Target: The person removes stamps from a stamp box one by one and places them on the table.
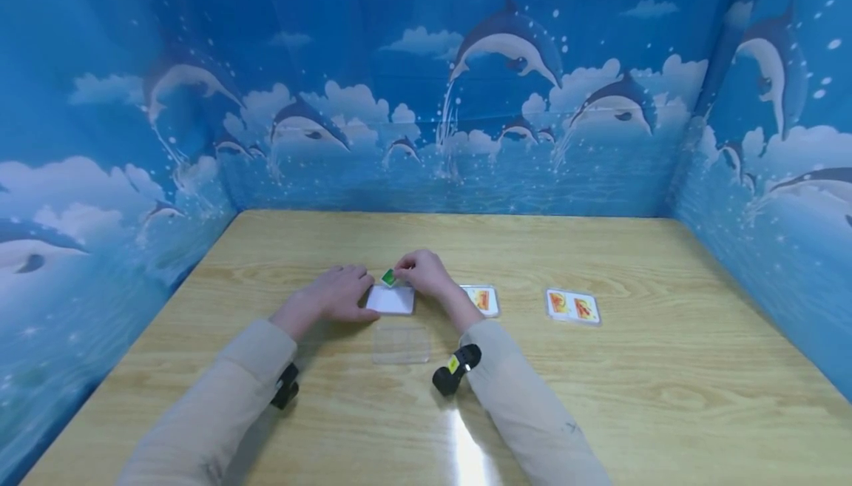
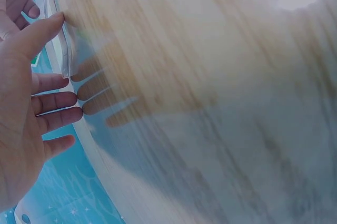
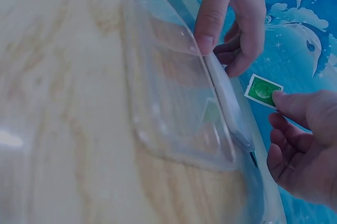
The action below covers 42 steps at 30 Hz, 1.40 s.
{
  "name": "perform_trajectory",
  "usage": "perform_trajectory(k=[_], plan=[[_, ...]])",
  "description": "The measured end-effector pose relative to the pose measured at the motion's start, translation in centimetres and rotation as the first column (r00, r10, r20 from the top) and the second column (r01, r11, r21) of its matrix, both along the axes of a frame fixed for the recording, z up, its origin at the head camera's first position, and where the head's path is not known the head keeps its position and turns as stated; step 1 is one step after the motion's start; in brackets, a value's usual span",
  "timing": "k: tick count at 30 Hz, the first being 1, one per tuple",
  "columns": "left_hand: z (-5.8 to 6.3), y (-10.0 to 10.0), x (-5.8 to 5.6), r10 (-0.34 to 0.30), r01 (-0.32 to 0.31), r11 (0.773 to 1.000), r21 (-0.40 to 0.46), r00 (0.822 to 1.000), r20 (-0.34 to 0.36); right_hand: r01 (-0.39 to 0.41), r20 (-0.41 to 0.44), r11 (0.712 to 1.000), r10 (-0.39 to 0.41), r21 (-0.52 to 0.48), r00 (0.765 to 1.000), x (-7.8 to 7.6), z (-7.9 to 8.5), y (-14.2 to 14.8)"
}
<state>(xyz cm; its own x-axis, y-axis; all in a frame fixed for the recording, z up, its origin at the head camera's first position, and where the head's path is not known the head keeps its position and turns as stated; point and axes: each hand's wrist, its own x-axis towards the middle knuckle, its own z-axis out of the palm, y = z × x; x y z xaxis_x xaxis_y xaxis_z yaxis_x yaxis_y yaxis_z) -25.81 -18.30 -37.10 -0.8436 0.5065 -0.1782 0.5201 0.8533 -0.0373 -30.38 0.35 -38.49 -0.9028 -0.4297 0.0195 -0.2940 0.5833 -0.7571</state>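
Note:
My right hand (image 1: pixel 424 271) pinches a small green stamp (image 3: pixel 261 92) with a white perforated border between thumb and fingertips. In the head view the stamp is just beyond the far edge of a white card (image 1: pixel 391 299) lying on the table. My left hand (image 1: pixel 338 294) holds the left end of this card, thumb at the near corner and index finger by the far one. The other left fingers extend past it in the left wrist view. A clear plastic cover (image 1: pixel 401 353) lies flat on the near side of the card.
Right of my right wrist lies a clear case (image 1: pixel 489 302) with orange stamps, partly hidden by the forearm. Another clear case (image 1: pixel 573 307) with two orange stamps is farther right. A blue dolphin curtain (image 1: pixel 413 138) stands around the wooden table (image 1: pixel 665 397).

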Motion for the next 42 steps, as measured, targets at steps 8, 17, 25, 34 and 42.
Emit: perform_trajectory(k=[8,17,25,34,42], plan=[[0.1,-0.2,0.1,-0.003,0.004,1.000,0.012,1.000,-0.007,0.042,0.027,0.998,-0.041,-0.037,0.999,-0.4,0.4,-0.2],[0.2,-0.2,0.0,-0.021,0.021,1.000,0.006,0.999,-0.028,0.065,0.097,0.996,-0.059,-0.062,0.994,-1.0,0.5,-0.4],[0.2,-0.1,-0.1,-0.014,0.015,1.000,0.013,1.000,-0.014,0.084,0.122,0.995,-0.078,-0.050,0.989,-1.7,0.4,-0.7],[-0.1,-0.1,-0.2,-0.014,0.014,1.000,0.002,1.000,-0.017,0.128,0.133,0.991,-0.121,-0.045,0.984,-1.6,-0.1,-1.1],[-0.2,0.0,0.0,-0.012,0.012,1.000,0.001,1.000,-0.022,0.153,0.135,0.988,-0.150,-0.008,0.979,-1.3,-0.5,-1.3]])
